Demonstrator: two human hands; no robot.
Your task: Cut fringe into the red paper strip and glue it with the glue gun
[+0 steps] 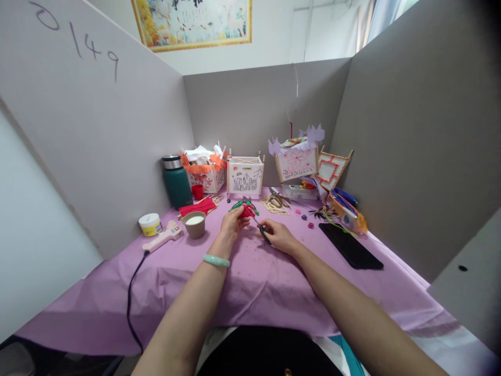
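My left hand, with a pale green bangle on the wrist, is closed on a small piece of red material, paper or cloth. In my right hand is a pair of scissors with dark handles. Their blades point up and left and reach the red piece at its lower right. Green-handled pliers lie just behind my left hand, partly covered by it and the red piece. A red stack of material lies on wooden sticks to the left.
Left stand a grey-brown cup, glue gun, yellow-labelled jar and green bottle. Behind are decorated lanterns, wooden sticks and more scissors. A black phone lies right. Grey panels enclose the purple-covered table.
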